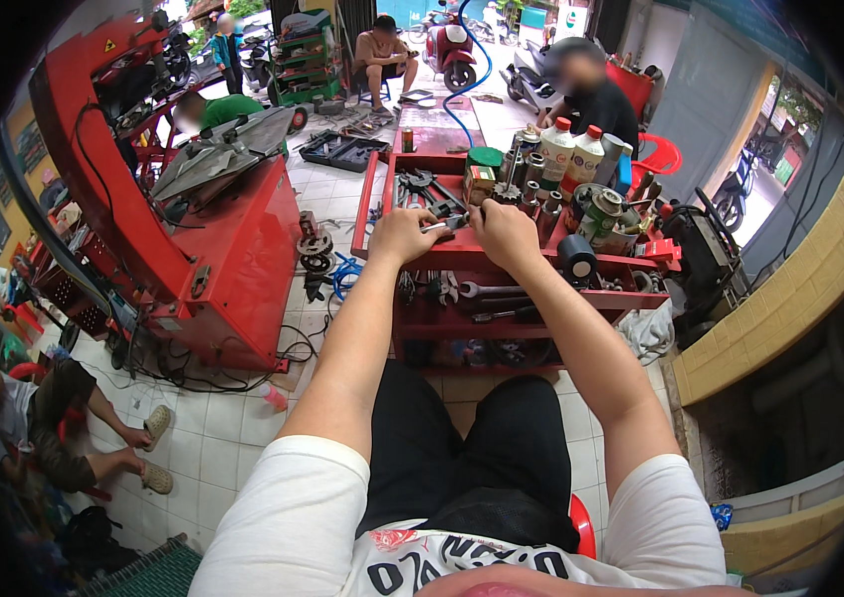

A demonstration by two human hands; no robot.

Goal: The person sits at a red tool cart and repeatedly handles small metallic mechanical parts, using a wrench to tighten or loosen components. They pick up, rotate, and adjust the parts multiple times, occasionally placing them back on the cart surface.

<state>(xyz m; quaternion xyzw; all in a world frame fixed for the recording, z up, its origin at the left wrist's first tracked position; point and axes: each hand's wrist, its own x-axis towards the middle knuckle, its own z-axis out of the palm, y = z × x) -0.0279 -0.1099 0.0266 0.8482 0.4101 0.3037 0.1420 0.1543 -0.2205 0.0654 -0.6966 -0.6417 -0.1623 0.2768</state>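
Both my arms reach forward over a red tool cart [462, 257]. My left hand [404, 236] is closed at the cart's front left, with a small dark and silvery metal piece [437, 228] at its fingertips; its kind is too small to tell. To the right, my right hand [508, 235] is closed with fingers pinched, and what they hold, if anything, is hidden. Just beyond the hands, pliers [420, 185] and other hand tools lie in the cart's top tray. A small box [479, 185] and a green lid [485, 157] stand beyond my right fingers.
White bottles with red caps [584, 159] and several cans [601, 217] crowd the cart's right side. Wrenches [494, 292] lie in a lower drawer. A red machine [228, 269] stands left, cables [193, 381] on the floor. A person in black [596, 99] sits beyond the cart.
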